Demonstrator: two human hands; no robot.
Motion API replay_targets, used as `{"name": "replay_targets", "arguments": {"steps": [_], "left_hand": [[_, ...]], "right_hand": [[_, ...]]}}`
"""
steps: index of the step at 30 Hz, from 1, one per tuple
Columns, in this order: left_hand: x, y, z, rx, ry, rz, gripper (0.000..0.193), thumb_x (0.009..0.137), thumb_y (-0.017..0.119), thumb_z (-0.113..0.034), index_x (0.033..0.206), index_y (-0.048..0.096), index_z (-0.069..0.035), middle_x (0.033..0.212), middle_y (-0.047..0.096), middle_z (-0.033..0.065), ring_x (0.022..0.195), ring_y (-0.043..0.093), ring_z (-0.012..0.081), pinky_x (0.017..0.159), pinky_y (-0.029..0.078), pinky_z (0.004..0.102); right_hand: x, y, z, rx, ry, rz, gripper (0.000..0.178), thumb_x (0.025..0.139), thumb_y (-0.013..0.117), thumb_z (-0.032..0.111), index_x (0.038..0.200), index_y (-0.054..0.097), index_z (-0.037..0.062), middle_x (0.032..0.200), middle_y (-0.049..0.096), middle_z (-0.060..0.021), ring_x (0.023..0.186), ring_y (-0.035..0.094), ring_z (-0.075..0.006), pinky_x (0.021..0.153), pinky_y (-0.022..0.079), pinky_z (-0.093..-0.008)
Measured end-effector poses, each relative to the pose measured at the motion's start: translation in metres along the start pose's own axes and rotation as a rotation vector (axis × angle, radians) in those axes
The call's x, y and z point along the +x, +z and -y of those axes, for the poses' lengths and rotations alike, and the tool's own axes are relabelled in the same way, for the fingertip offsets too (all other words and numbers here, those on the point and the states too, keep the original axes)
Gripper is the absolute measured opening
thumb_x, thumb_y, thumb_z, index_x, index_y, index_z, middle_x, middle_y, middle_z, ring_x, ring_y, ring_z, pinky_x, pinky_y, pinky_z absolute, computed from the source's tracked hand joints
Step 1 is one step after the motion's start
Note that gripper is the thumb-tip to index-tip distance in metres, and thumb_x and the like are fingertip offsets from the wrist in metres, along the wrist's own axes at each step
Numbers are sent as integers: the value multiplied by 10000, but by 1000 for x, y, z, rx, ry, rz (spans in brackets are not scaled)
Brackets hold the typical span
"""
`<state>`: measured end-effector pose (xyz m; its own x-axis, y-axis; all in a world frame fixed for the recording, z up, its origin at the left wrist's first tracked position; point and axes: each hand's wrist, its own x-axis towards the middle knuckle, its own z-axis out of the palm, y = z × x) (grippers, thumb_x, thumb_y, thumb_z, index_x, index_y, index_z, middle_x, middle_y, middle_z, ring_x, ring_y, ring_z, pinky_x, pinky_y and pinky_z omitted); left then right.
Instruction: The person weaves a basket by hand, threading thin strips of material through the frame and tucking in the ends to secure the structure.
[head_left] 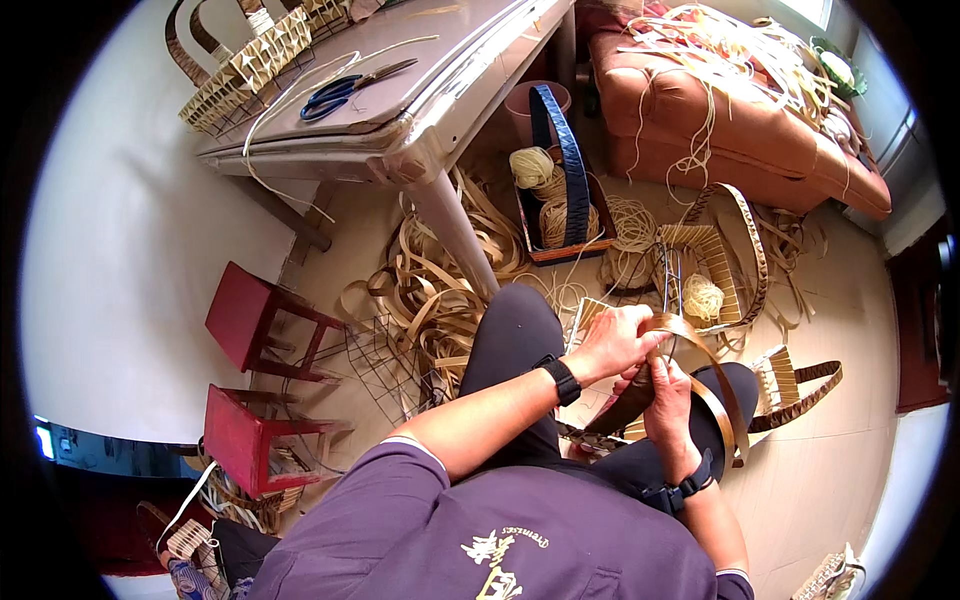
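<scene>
A partly woven pale basket (pixel 634 431) sits between my knees, mostly hidden by my hands and arms. Its dark brown handle (pixel 622 408) rises toward my fingers. My left hand (pixel 612 345) pinches a shiny brown strip (pixel 729 438) close to the top of the handle. Just below, my right hand (pixel 668 405) is closed round the handle, thumb upward; the strip loops out past it on the right and hangs over my right knee. How the strip lies under my fingers is hidden.
Scissors (pixel 340 92) with blue grips lie on the table (pixel 400 135). Loose brown strips (pixel 465 235) cover the floor by its leg. Ahead stand a basket of cord balls (pixel 567 250) and another handled basket (pixel 745 290). Red stools (pixel 250 315) are left; strip-covered sofa (pixel 740 140), far right.
</scene>
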<state>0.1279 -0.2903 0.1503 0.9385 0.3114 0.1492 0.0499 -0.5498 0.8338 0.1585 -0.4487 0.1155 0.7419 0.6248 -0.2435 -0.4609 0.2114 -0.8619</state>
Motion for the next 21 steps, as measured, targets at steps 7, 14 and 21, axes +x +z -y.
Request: {"name": "replay_targets", "arguments": {"steps": [7,14,21], "left_hand": [[7,3,31,-1154,-384,669,647,842,786,-78,1408,477,-32,1099,658,25,884,611,58,680,488,187],[11,-24,72,-1275,-655,428,301,871,669,17,1156,642,-76,839,631,-30,546,445,26,449,286,163],[-92,-220,212,-1198,-774,-566,176,902,707,-147,787,575,-155,609,504,-60,407,393,40,353,297,191]], "right_hand": [[10,5,7,-29,102,-68,312,1038,557,271,1066,640,-28,801,697,-108,650,698,-202,644,602,-348],[5,-12,0,47,169,6,293,1047,538,259,1005,637,-14,816,701,-130,672,698,-222,679,601,-362],[-4,-15,-4,114,156,56,312,1061,518,290,1020,628,0,831,704,-124,680,682,-211,693,591,-373]]}}
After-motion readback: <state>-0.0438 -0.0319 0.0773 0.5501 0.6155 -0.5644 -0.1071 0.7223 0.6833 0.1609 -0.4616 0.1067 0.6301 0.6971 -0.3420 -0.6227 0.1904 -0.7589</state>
